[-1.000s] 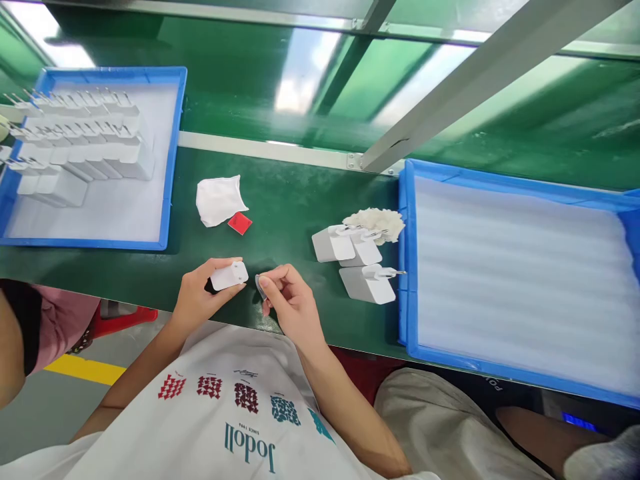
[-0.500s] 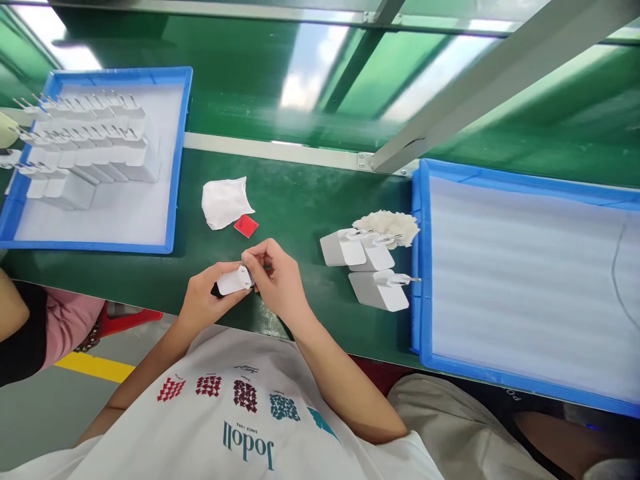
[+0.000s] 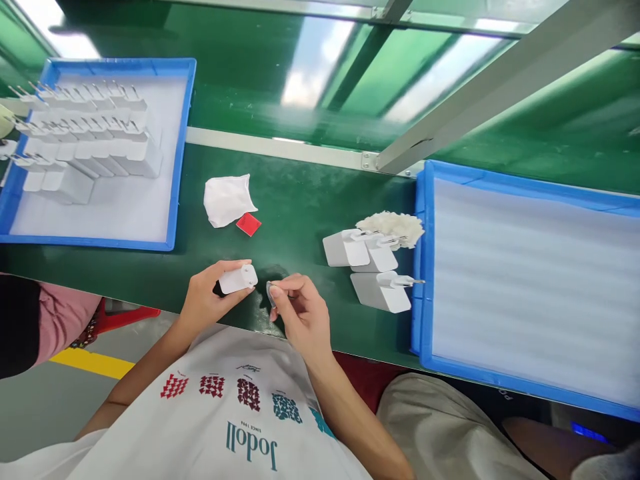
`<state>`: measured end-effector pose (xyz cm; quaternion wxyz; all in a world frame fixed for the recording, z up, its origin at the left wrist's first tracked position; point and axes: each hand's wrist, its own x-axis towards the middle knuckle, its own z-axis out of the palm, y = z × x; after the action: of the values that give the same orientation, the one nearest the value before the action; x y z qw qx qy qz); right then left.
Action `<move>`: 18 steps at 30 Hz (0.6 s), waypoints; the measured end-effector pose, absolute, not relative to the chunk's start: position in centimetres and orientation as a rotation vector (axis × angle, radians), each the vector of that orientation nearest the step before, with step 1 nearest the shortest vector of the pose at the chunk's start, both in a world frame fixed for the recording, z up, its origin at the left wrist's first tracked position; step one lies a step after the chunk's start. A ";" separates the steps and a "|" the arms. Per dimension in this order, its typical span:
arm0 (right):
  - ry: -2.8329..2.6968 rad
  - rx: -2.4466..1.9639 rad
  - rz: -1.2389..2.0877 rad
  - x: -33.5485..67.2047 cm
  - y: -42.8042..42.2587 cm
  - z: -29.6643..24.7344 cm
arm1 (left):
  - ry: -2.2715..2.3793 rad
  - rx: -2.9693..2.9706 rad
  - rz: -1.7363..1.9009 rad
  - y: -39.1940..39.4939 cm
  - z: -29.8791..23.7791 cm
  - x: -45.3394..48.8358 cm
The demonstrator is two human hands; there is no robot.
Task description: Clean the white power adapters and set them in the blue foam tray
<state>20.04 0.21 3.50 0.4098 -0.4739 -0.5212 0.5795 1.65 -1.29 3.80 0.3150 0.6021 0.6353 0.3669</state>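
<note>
My left hand [image 3: 204,297] is closed around a white plug-in charger [image 3: 238,279], its pin end turned to the right. A little to the right, apart from the charger, my right hand [image 3: 304,312] pinches a small thin grey piece [image 3: 271,293] between thumb and fingers; its kind I cannot make out. Beyond the hands a white cloth [image 3: 227,200] lies on the green bench, with a small red square [image 3: 249,225] at its lower corner. Three white chargers [image 3: 345,249] stand to the right, against a ruffled cream-coloured bundle [image 3: 393,225].
On the left, a blue-rimmed tray [image 3: 171,200] holds rows of white chargers with pins up. Another blue tray [image 3: 427,313] with a pale lining lies at the right. A grey metal post [image 3: 480,80] slants above the bench. Other people's limbs show at both sides.
My right hand has drawn away from the charger, to the right and slightly toward me, with the grey piece in its fingers. The left hand keeps the charger in nearly the same place.
</note>
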 end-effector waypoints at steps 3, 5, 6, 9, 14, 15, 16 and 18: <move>-1.320 -1.163 1.484 19.5 1.1 3.8 | 1.671 1.591 0.985 -1.3 3.8 1.7; -1.338 -1.158 1.535 19.2 1.7 4.1 | 1.662 1.597 0.987 -1.2 3.8 1.7; -1.352 -1.162 1.561 19.0 2.0 4.3 | 1.651 1.602 0.987 -1.2 3.8 1.7; -1.423 -1.176 1.589 18.2 2.9 4.8 | 1.620 1.621 0.994 -1.1 3.7 1.5; -1.516 -1.202 1.432 17.1 4.2 4.7 | 1.667 1.645 1.021 -1.1 3.5 1.4; -1.525 -1.200 1.417 17.1 4.1 4.6 | 1.673 1.640 1.020 -1.1 3.5 1.5; -1.531 -1.196 1.414 17.3 3.9 4.4 | 1.672 1.636 1.018 -1.2 3.6 1.5; -1.522 -1.192 1.430 18.0 2.9 4.2 | 1.659 1.634 1.007 -1.2 3.7 1.6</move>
<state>18.04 2.93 4.20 0.3602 -0.4624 -0.5905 0.5548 1.62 -1.16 3.72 0.2978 0.6149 0.6241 0.3790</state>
